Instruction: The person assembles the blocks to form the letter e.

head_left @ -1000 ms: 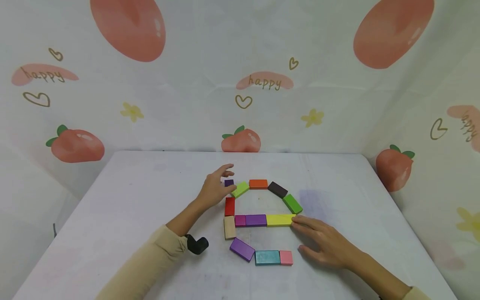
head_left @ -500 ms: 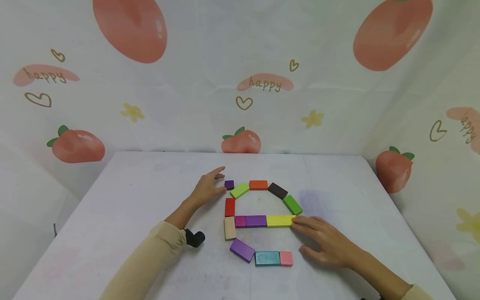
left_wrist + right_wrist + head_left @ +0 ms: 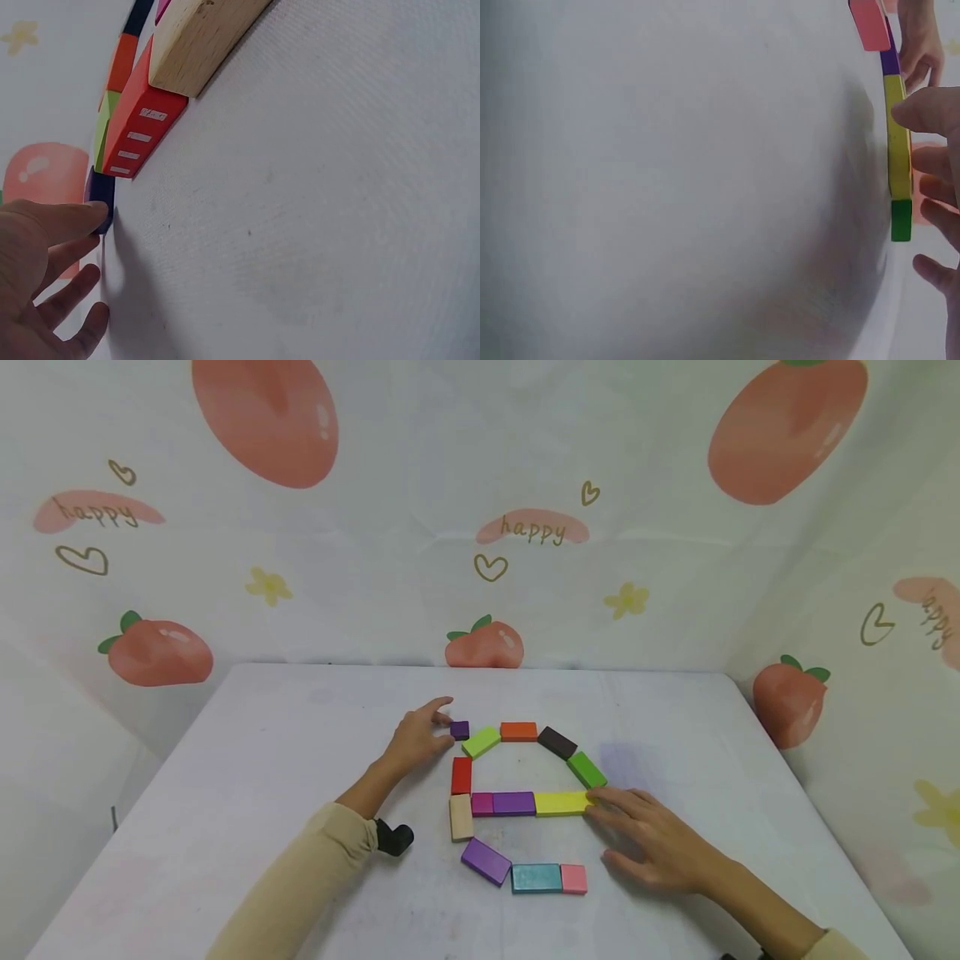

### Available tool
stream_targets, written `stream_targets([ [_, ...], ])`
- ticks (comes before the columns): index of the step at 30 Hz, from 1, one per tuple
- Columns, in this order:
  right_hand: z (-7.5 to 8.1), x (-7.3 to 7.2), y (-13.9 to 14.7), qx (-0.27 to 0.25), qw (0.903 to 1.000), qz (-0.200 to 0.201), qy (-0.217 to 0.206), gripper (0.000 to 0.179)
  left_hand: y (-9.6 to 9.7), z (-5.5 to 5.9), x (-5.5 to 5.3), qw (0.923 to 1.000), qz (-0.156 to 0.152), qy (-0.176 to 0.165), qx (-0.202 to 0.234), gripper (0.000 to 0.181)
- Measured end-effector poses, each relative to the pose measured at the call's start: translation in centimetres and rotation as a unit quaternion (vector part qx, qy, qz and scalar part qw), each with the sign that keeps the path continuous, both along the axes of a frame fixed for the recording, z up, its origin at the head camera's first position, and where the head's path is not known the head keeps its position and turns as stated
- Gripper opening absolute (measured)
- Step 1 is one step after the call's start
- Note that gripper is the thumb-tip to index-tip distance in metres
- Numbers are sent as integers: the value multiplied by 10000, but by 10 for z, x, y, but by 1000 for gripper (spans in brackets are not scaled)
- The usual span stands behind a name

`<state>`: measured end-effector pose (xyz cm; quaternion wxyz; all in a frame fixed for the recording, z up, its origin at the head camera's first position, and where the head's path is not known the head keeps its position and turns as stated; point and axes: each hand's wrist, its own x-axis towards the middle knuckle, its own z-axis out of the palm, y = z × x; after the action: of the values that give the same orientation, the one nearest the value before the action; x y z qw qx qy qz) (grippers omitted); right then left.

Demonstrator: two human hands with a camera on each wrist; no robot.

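My left hand (image 3: 415, 739) is at the far left of the block figure. Its thumb and a finger pinch the left end of a small dark purple block (image 3: 460, 730), which lies on the table. In the left wrist view the thumb (image 3: 79, 220) covers part of that purple block (image 3: 102, 195). Beside it lie a lime block (image 3: 482, 742) and a red block (image 3: 461, 775). My right hand (image 3: 656, 843) is spread, its fingertips touching the right end of a long yellow block (image 3: 561, 804); its thumb stays apart from the blocks.
An orange block (image 3: 519, 732), a black block (image 3: 557, 742) and a green block (image 3: 587, 769) curve along the top. Below are a plain wood block (image 3: 461, 817), a slanted purple block (image 3: 486, 861), a teal block (image 3: 536, 878) and a pink block (image 3: 573, 878). Printed cloth hangs behind the table.
My left hand has drawn back left from over the lime block and closed in on the small purple block's left end. My right hand and the blocks have barely moved.
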<state>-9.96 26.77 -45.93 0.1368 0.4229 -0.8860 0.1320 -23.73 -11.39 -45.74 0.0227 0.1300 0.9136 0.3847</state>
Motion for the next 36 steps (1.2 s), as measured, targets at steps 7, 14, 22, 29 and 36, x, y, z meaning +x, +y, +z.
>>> stream_targets([
  [7,0,-4,3,180,9996,-151,-132,60,-2,0,4,9993,122,316,173,63],
  [14,0,-8,6,230,9993,-208,-222,59,3,8,15,9960,62,760,460,59],
  [22,2,-11,6,261,9990,-162,-335,58,34,15,47,9869,-704,1037,1017,57],
  [29,4,-11,5,274,9982,-227,-481,56,70,21,83,9808,-1396,915,1009,58],
  [36,4,-12,6,276,9977,-245,-565,57,99,17,117,9795,-1715,756,734,56],
])
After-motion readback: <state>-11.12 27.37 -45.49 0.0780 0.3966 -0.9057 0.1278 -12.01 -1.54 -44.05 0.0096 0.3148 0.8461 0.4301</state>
